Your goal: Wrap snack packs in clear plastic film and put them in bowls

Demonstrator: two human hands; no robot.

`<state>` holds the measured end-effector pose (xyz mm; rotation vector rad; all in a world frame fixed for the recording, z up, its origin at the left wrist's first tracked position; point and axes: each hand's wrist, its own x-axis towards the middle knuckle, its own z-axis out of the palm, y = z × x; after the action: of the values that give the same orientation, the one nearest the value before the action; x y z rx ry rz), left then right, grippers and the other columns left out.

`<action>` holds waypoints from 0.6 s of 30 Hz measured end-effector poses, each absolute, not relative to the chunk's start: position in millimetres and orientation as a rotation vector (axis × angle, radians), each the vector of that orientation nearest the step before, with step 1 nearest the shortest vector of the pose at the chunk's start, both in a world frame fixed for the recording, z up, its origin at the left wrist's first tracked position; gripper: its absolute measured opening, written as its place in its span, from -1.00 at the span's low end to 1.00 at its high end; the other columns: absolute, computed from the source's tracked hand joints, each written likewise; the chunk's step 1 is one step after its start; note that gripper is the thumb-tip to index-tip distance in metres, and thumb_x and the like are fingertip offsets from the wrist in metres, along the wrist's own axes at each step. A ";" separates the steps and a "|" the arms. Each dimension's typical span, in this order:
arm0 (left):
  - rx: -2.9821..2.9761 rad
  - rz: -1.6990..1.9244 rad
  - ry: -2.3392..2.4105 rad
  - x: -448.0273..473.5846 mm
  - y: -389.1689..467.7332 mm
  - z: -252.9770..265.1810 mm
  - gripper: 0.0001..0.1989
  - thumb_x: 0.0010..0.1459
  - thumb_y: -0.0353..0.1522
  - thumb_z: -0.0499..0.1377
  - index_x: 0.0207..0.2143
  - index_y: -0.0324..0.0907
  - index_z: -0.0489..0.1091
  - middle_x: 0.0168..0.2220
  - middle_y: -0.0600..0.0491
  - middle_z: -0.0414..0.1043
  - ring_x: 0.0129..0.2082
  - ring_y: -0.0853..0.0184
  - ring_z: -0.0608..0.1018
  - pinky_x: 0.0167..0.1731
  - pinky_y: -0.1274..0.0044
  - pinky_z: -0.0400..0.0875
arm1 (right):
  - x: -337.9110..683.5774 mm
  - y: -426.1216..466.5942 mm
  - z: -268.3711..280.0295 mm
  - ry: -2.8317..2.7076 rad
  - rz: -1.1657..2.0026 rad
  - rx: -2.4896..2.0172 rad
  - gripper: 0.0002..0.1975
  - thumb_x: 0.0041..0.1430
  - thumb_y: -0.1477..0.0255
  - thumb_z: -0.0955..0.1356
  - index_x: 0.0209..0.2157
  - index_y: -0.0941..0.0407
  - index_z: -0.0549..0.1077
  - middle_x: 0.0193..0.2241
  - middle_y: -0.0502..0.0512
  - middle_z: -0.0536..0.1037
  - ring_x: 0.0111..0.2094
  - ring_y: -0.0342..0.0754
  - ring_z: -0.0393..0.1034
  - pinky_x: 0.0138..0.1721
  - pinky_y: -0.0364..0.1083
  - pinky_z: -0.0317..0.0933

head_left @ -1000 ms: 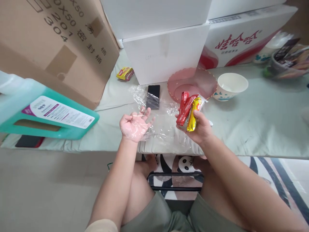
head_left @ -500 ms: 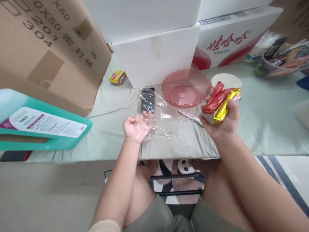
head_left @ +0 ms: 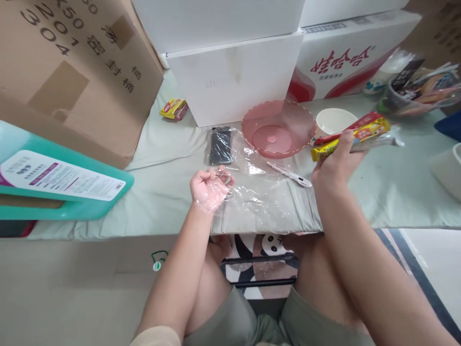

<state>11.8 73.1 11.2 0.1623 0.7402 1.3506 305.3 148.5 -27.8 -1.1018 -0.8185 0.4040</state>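
Observation:
My right hand is closed around several snack packets, one yellow, one red and a silvery one, held beside a white bowl. My left hand is palm up at the table's front, its fingers loosely curled and apart. Clear plastic film lies across that palm and spreads over the cloth; I cannot tell whether the hand is inside it. A dark phone rests just beyond the left fingers, partly under the film. Between the hands lies a white utility knife, behind it a pink scalloped bowl.
White boxes line the back. A large cardboard box and a green jug stand left, near a small yellow packet. At right are a filled clear container and a white container.
My right hand has turned over and shifted slightly right with the packets, uncovering the utility knife. My left hand has moved slightly right, its fingers curling more under the film.

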 end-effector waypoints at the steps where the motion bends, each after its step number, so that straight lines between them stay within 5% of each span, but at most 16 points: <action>1: 0.167 1.347 0.737 13.5 74.0 10.9 -0.72 -0.12 -0.42 0.07 -0.70 -0.20 -0.04 -0.45 0.04 0.40 -0.46 0.32 0.54 -0.37 0.39 0.54 | 302.9 154.9 -25.9 -0.769 0.287 -1.082 -0.53 0.31 0.08 0.25 0.14 -0.06 0.07 0.18 0.20 0.31 0.27 0.05 0.30 0.27 0.16 0.27; 4: 0.183 1.331 0.730 17.6 76.0 10.5 -0.71 -0.13 -0.43 0.08 -0.70 -0.20 -0.06 -0.46 0.04 0.36 -0.48 0.35 0.52 -0.40 0.42 0.53 | 293.3 169.5 -24.8 -0.784 0.026 -1.066 -0.27 0.21 0.04 0.36 0.19 0.12 0.01 0.21 0.44 0.25 0.28 0.15 0.27 0.30 0.16 0.22; 7: 0.190 1.320 0.728 20.1 77.9 10.1 -0.71 -0.13 -0.43 0.08 -0.70 -0.20 -0.05 -0.46 0.05 0.34 -0.49 0.36 0.51 -0.41 0.44 0.52 | 282.6 175.4 -33.1 -1.031 -0.051 -1.190 -0.13 0.21 -0.07 0.33 0.31 0.12 -0.09 0.16 0.42 0.30 0.22 0.20 0.32 0.25 0.26 0.25; 14: 0.193 1.304 0.719 20.7 82.5 6.1 -0.72 -0.15 -0.43 0.08 -0.69 -0.19 -0.04 -0.48 0.06 0.28 -0.51 0.39 0.46 -0.43 0.47 0.50 | 276.7 167.2 -40.8 -1.513 -0.040 -1.198 -0.16 0.15 0.11 0.41 0.36 -0.03 0.02 0.23 0.24 0.28 0.30 0.27 0.19 0.30 0.35 0.09; 18: 0.203 1.297 0.705 20.6 83.1 5.7 -0.69 -0.15 -0.42 0.09 -0.70 -0.19 -0.07 -0.49 0.06 0.26 -0.51 0.39 0.44 -0.44 0.49 0.48 | 277.5 162.1 -37.1 -1.463 0.005 -1.221 -0.21 0.11 0.19 0.43 0.30 -0.05 0.07 0.18 0.20 0.34 0.24 0.21 0.28 0.26 0.32 0.15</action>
<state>20.6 83.1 5.7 0.2032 0.7048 1.2968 277.5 162.1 -37.1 -1.2207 -1.4627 0.0045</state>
